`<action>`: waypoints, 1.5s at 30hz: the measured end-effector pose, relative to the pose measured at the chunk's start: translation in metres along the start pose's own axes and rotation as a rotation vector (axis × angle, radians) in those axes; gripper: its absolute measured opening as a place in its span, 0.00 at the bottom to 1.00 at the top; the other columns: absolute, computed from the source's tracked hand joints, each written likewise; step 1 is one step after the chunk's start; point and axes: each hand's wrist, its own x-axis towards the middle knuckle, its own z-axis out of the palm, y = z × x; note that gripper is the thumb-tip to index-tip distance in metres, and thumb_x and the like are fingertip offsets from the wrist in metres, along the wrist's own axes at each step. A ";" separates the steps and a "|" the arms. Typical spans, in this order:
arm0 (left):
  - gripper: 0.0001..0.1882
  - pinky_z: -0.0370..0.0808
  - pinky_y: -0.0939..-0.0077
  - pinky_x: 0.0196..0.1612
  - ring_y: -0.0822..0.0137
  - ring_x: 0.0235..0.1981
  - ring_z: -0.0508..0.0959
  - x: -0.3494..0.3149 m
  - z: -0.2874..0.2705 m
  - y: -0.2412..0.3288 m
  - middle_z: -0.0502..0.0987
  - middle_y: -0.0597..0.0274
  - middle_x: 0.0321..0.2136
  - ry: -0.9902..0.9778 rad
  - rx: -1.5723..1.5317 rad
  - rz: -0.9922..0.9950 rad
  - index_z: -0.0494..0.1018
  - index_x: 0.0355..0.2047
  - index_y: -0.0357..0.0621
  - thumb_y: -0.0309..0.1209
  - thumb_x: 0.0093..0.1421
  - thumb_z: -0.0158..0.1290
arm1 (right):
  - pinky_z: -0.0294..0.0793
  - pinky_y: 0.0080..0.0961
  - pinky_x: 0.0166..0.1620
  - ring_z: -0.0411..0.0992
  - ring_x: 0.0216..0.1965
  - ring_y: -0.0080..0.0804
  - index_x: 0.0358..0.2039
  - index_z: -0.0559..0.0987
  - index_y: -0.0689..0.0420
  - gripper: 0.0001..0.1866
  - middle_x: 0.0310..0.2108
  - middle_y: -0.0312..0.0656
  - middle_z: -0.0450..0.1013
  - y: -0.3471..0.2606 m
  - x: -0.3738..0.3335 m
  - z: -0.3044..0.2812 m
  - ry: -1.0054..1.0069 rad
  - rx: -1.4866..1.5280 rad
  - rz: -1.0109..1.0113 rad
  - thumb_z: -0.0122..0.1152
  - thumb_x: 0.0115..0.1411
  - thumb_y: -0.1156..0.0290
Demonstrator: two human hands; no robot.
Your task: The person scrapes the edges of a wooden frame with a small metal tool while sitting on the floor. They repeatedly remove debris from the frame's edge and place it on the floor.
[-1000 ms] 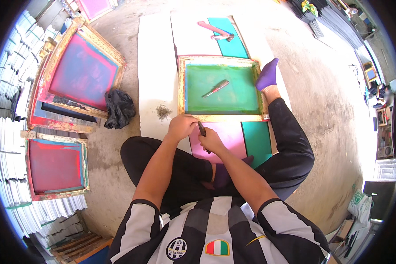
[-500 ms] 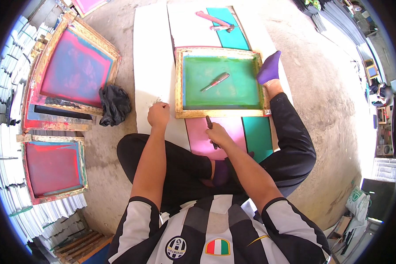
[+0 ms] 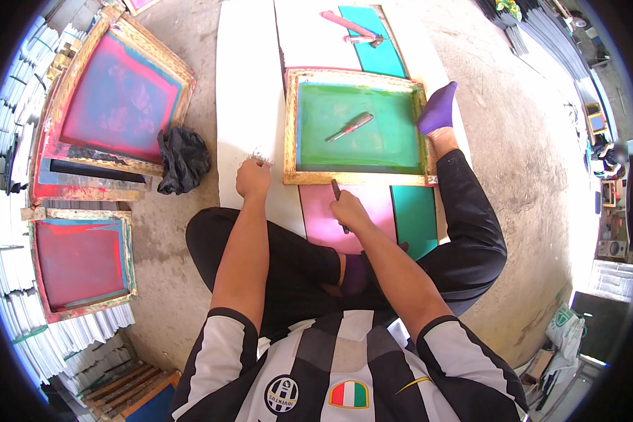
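Observation:
My left hand [image 3: 252,178] is closed, fingertips pinched together, beside a little heap of small bits [image 3: 259,157] on the white board. Whatever it may hold is too small to make out. In my right hand [image 3: 349,212] is a dark, slim hand tool [image 3: 335,190], its upper end pointing at the near edge of a wooden screen-printing frame [image 3: 359,178]. Green mesh [image 3: 330,105] fills that frame, and a screwdriver [image 3: 352,126] with a clear reddish handle lies slantwise on it. Past the frame's far edge rest a pink-handled hammer [image 3: 352,24] and a small pale tool [image 3: 359,40].
White boards [image 3: 246,84] and pink and green panels [image 3: 415,218] lie beneath the frame. My purple-socked foot [image 3: 439,109] touches its right side. More printing screens [image 3: 84,260], a black plastic bag [image 3: 183,160] and stacked white sheets [image 3: 7,176] are at the left.
The view has shifted slightly. My left hand's fingers have moved a little, and more of the small bits show. My right hand keeps the dark tool in nearly the same place.

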 end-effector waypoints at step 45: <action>0.16 0.79 0.63 0.43 0.51 0.38 0.84 -0.041 0.003 0.021 0.85 0.52 0.37 -0.198 -0.275 0.739 0.85 0.41 0.42 0.39 0.58 0.65 | 0.77 0.35 0.23 0.73 0.19 0.35 0.36 0.71 0.59 0.08 0.24 0.44 0.73 0.031 0.009 -0.014 -0.496 0.774 -0.127 0.60 0.57 0.75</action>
